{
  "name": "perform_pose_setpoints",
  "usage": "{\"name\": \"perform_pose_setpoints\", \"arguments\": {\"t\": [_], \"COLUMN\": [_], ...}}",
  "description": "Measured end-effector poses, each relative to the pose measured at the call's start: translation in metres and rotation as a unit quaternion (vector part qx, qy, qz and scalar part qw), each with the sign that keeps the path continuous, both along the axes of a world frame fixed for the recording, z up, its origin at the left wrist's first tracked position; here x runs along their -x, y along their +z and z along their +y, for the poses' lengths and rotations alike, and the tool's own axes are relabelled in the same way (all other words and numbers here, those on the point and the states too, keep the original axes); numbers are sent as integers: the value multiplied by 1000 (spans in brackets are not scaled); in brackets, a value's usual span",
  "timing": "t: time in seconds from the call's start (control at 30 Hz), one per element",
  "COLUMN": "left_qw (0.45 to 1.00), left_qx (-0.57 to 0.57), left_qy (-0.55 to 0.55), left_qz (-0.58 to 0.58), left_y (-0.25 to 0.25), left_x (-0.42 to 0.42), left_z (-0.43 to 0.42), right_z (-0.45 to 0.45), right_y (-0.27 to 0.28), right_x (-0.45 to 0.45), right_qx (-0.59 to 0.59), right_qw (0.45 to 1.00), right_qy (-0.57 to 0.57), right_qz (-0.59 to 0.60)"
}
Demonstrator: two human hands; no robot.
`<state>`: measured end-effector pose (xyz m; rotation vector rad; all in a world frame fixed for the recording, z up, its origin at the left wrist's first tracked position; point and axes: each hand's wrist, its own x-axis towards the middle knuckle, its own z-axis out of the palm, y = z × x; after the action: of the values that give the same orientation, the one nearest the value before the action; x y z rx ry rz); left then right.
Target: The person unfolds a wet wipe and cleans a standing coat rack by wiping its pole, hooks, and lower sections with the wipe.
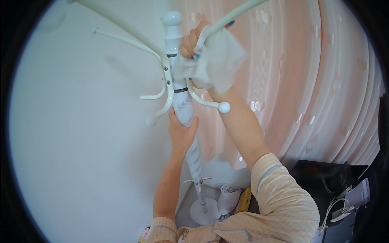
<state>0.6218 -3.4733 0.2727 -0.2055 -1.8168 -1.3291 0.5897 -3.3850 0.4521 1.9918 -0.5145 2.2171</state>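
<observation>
A white coat stand (184,107) rises before me, with curved hooks tipped by round knobs around its top. My left hand (181,131) is wrapped round the pole just below the hooks. Higher up on the right, my right hand (195,40) grips a thin white cloth (223,60). Its fingers are closed beside a hook arm (237,13), with the cloth bunched against that arm and hanging down over my wrist. Part of the right palm is hidden by the cloth and the hook.
A pale wall (81,141) is on the left. Pink sheer curtains (296,81) hang at the right. The stand's round base (202,211) is on the floor beside a white wrapped bundle (229,198) and a yellow item (244,200). A black screen (324,176) and white cables (330,210) sit lower right.
</observation>
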Motion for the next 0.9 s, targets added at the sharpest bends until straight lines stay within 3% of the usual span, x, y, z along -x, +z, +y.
{"name": "perform_pose_setpoints", "arguments": {"t": [0.13, 0.2, 0.47, 0.7, 0.87, 0.9], "left_qw": [1000, 1000, 997, 999, 995, 986], "left_qx": [4, 0, 35, 33, 34, -11], "left_qy": [-8, -7, 60, -8, -93, -163], "left_qz": [14, 13, 26, 38, 18, 23], "left_y": [-3, 1, 1, -2, -3, -2], "left_x": [-1, -5, 3, 8, 12, 12], "left_z": [-2, 1, -14, -15, -19, -20], "right_z": [-1, 1, 65, 95, 85, 79], "right_y": [4, 10, -3, -57, -98, -104], "right_x": [8, 15, 24, 39, 46, 44], "right_qx": [-5, -48, -109, -197, -103, -65], "right_qw": [997, 969, 949, 887, 873, 878], "right_qy": [53, 106, -13, -114, -107, -106], "right_qz": [-61, -216, -297, -402, -464, -462]}}
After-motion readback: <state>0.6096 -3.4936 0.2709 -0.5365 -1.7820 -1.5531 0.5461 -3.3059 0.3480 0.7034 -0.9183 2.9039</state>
